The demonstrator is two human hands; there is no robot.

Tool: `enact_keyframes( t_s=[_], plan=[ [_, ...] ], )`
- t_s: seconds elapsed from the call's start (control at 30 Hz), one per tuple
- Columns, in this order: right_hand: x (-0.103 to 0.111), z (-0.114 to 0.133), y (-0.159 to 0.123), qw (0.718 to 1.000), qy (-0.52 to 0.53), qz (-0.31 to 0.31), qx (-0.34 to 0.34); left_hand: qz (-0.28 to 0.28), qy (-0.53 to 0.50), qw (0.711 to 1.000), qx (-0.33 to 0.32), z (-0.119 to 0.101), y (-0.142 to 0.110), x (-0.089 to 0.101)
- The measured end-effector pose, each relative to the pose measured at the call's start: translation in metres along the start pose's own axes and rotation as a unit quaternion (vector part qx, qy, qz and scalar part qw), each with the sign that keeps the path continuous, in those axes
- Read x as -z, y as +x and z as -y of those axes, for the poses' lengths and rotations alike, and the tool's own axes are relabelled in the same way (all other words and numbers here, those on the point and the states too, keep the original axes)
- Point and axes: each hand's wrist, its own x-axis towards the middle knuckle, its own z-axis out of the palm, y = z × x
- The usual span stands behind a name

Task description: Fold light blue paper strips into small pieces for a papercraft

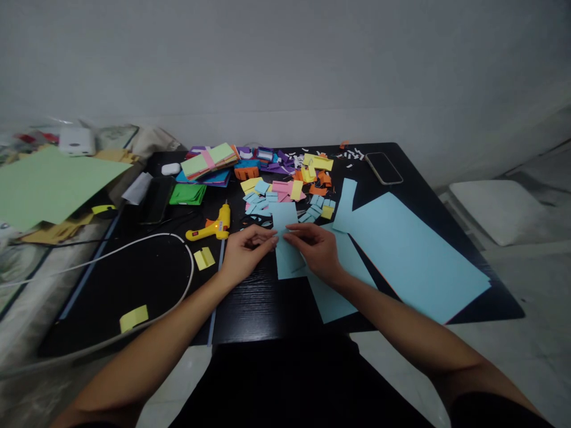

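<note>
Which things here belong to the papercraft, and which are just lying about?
Likely in use:
- blue strip, in left hand and right hand
- large blue sheets
- small blue pieces
- glue gun, perhaps

Seemingly just lying about:
- rightmost phone
- white cable
- white case

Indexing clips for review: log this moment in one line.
left hand: fingertips at blue strip | right hand: fingertips over same strip | yellow glue gun: near left hand

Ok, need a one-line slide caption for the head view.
Head view: two hands handle a light-blue paper strip beside a yellow glue gun.
</note>
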Motion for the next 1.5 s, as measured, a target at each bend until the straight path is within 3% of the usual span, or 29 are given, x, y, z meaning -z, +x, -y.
enact_keyframes(
  t_s=[0.23, 0.43, 0.67, 0.9, 1.13, 1.23, 1.5],
  plan=[
    [0.000, -0.001, -0.002, 1.000, 0.000, 0.024, 0.005, 0.014, 0.022, 1.000, -0.006, 0.000, 0.002, 0.001],
    [0.000, -0.003, -0.003, 0.998, -0.035, 0.054, -0.001, 0.047, 0.112, 0.992, -0.031, -0.003, 0.003, 0.005],
    [0.003, -0.004, 0.002, 0.996, -0.060, 0.073, -0.007, -0.006, 0.063, 0.998, 0.002, -0.002, 0.008, 0.011],
    [0.002, -0.007, 0.000, 0.995, -0.073, 0.068, 0.020, 0.027, 0.093, 0.995, -0.008, -0.004, 0.011, 0.014],
    [0.006, 0.000, 0.006, 0.995, -0.060, 0.078, 0.023, -0.072, 0.072, 0.993, -0.055, -0.008, 0.021, 0.029],
    [0.008, 0.000, 0.009, 0.996, -0.044, 0.079, 0.024, -0.082, 0.071, 0.992, -0.060, -0.008, 0.023, 0.032],
    [0.011, 0.004, 0.014, 0.999, 0.030, 0.009, 0.001, -0.083, 0.052, 0.994, -0.047, -0.010, 0.023, 0.031]
  ],
)
